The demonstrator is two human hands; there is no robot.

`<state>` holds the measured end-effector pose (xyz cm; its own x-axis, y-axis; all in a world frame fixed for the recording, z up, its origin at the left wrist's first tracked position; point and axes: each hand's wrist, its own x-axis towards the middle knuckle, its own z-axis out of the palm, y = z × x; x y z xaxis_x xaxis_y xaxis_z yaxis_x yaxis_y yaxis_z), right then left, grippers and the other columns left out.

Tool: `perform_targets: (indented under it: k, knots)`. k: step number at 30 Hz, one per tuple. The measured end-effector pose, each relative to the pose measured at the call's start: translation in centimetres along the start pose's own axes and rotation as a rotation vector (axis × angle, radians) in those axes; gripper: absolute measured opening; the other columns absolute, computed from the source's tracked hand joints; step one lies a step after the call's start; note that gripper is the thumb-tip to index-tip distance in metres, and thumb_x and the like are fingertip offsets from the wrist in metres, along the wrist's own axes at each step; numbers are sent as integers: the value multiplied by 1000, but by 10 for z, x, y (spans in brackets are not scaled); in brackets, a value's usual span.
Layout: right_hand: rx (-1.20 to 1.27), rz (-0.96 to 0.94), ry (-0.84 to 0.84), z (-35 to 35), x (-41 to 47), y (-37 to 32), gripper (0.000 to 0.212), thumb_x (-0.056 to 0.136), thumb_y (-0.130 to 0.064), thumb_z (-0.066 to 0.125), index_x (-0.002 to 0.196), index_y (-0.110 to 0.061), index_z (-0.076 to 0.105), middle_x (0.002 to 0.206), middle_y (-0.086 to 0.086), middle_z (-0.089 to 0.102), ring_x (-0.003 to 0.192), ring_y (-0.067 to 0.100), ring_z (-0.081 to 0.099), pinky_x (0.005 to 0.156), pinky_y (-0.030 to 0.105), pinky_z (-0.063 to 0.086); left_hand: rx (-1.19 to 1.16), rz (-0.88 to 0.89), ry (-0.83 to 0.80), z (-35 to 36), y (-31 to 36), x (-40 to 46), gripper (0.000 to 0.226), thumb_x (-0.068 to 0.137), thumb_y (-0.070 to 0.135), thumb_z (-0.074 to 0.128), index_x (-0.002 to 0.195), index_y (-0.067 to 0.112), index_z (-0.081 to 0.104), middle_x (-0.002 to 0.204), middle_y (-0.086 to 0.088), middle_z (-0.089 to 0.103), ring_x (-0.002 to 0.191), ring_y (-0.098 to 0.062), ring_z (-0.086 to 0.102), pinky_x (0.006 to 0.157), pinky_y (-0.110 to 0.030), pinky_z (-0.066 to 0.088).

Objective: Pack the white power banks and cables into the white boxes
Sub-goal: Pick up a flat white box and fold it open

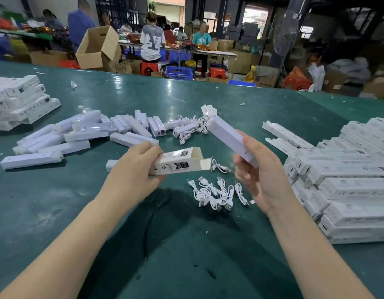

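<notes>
My left hand [136, 167] grips a white box [179, 161] whose open end faces right, flap out. My right hand [256, 169] holds a white power bank [227, 137], tilted up and away, a short gap from the box mouth. One coiled white cable [219, 167] lies just beyond the flap. A bunch of white cables [217, 194] lies on the green table [57, 201] between my hands. Loose power banks [79, 134] are heaped at the left centre, with more cables [194, 125] behind.
Stacked white boxes [348, 184] fill the right side of the table. Another stack of white boxes [18, 100] sits at the far left. A dark strap [154, 212] curves across the table near me. Beyond the table, people work among cardboard cartons.
</notes>
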<state>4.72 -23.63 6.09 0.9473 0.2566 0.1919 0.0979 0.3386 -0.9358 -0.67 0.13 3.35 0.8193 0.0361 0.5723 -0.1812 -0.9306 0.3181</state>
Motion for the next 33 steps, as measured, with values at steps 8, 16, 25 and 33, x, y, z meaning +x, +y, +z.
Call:
perform_targets:
  k: [8, 16, 25, 33]
  knots:
    - [-107, -13, 66, 1, -2, 3, 21, 77, -33, 69, 60, -23, 63, 45, -3, 29, 40, 11, 19, 43, 23, 14, 101, 8, -49, -1, 0, 0, 23, 70, 12, 77, 81, 7, 57, 71, -4, 60, 67, -32, 49, 57, -34, 29]
    - [-251, -107, 53, 5, -7, 3, 23, 79, -30, 67, 58, -24, 62, 43, -7, 31, 39, 10, 23, 41, 16, 22, 45, -81, 51, 1, 0, -1, 29, 68, 17, 81, 81, 14, 55, 64, 3, 51, 62, -25, 41, 55, -32, 31]
    - [-362, -22, 115, 4, -6, 5, 42, 92, -38, 65, 62, -14, 48, 48, 0, 25, 41, 13, 21, 41, 20, 20, 115, 20, 99, 1, 1, -2, 30, 59, 7, 86, 78, 10, 64, 65, 1, 60, 57, -21, 43, 54, -26, 30]
    - [-344, 178, 10, 4, -4, 4, 43, 73, -69, 62, 52, -31, 66, 43, -1, 27, 40, 13, 22, 39, 17, 23, 143, 34, 93, 2, -1, -2, 34, 58, 10, 89, 79, 8, 63, 68, -2, 60, 56, -25, 47, 54, -26, 28]
